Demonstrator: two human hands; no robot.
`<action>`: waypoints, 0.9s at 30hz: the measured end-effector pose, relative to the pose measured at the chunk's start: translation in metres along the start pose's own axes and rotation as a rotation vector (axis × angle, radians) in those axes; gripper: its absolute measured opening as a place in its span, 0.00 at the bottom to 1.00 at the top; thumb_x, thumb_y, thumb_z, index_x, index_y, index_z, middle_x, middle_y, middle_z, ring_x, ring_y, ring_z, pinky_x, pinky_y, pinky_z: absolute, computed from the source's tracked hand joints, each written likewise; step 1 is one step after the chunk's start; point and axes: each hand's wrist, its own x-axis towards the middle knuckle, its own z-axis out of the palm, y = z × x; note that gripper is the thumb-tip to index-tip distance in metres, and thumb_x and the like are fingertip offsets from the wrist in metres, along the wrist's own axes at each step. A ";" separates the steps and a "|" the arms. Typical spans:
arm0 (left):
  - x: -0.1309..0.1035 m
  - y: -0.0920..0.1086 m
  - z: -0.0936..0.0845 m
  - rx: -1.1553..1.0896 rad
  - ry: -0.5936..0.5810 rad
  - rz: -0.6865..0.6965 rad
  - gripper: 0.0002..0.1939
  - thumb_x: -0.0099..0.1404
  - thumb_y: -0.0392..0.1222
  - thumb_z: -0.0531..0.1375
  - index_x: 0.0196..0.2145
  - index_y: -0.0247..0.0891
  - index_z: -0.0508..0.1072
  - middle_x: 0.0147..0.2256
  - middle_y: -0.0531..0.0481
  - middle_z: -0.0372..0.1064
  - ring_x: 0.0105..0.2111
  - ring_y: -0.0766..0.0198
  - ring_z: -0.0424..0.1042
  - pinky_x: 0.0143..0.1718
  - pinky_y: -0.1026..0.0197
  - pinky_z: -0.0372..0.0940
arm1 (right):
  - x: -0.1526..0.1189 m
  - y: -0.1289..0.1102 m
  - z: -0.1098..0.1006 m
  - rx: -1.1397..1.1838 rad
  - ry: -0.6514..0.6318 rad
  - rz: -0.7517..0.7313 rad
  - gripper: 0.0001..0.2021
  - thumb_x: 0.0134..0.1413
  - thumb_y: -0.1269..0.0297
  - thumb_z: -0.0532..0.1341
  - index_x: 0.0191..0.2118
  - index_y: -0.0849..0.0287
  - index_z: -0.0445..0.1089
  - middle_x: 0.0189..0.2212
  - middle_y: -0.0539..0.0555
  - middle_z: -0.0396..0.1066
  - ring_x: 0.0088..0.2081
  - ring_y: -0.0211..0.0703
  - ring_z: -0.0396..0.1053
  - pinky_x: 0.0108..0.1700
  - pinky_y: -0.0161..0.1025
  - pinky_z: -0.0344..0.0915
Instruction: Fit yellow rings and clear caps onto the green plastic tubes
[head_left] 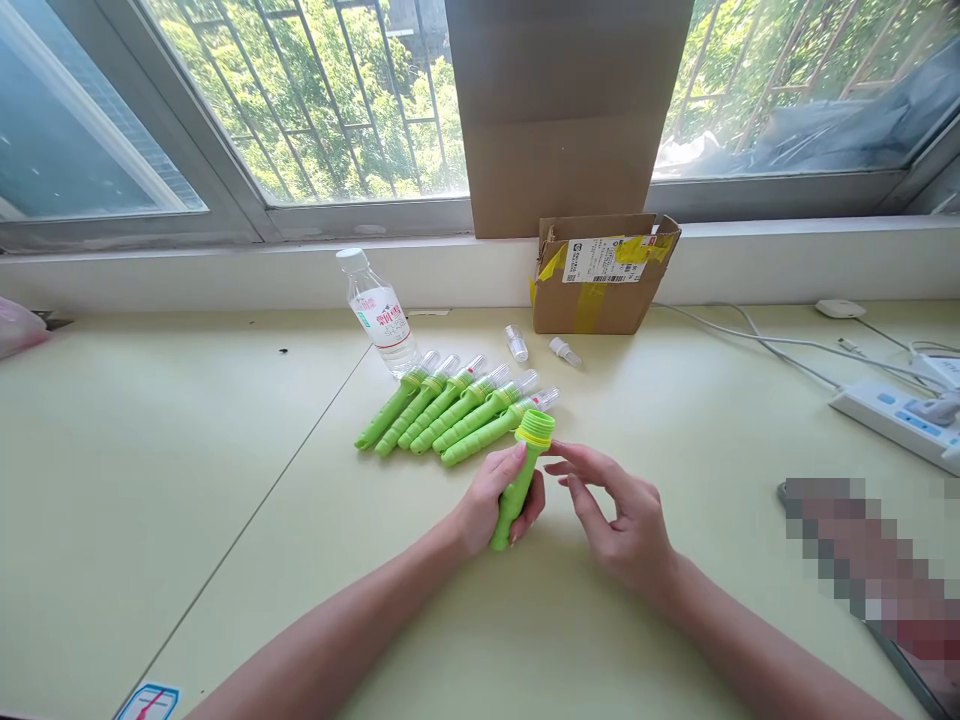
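Note:
My left hand is wrapped round a green plastic handle, held upright and slightly tilted. Its wide threaded top is uncovered, with a yellow ring just below the thread. At the right of that ring is my right hand, its index finger stretched towards the ring and its thumb apart; whether the fingertip touches cannot be told. Behind them lie several similar green handles in a slanted row, each with a clear cap on its far end. Two loose clear caps, one left of the other, rest farther back.
A water bottle stands behind the row. Against the wall is an open cardboard box. To the right lie white cables, a power strip and a phone, partly pixelated. A sticker marks the table's near left.

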 end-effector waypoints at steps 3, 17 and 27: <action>0.000 0.003 0.003 0.038 0.028 0.014 0.23 0.67 0.57 0.49 0.46 0.34 0.65 0.17 0.56 0.62 0.11 0.71 0.55 0.13 0.67 0.52 | 0.001 0.001 0.002 -0.007 0.095 0.013 0.15 0.58 0.75 0.56 0.49 0.54 0.66 0.44 0.55 0.75 0.38 0.44 0.77 0.39 0.44 0.77; 0.001 0.002 0.009 0.067 0.136 -0.026 0.31 0.64 0.52 0.58 0.59 0.46 0.49 0.33 0.53 0.66 0.17 0.70 0.66 0.16 0.67 0.61 | 0.001 0.012 0.000 -0.031 0.123 0.125 0.01 0.59 0.68 0.59 0.36 0.55 0.66 0.36 0.54 0.76 0.35 0.42 0.77 0.38 0.41 0.76; 0.002 -0.002 0.008 0.110 0.146 -0.020 0.28 0.65 0.49 0.57 0.58 0.46 0.48 0.33 0.54 0.66 0.17 0.70 0.66 0.17 0.66 0.62 | 0.046 0.023 -0.024 -0.126 0.160 0.314 0.08 0.58 0.58 0.59 0.38 0.56 0.67 0.35 0.54 0.74 0.37 0.45 0.75 0.35 0.41 0.75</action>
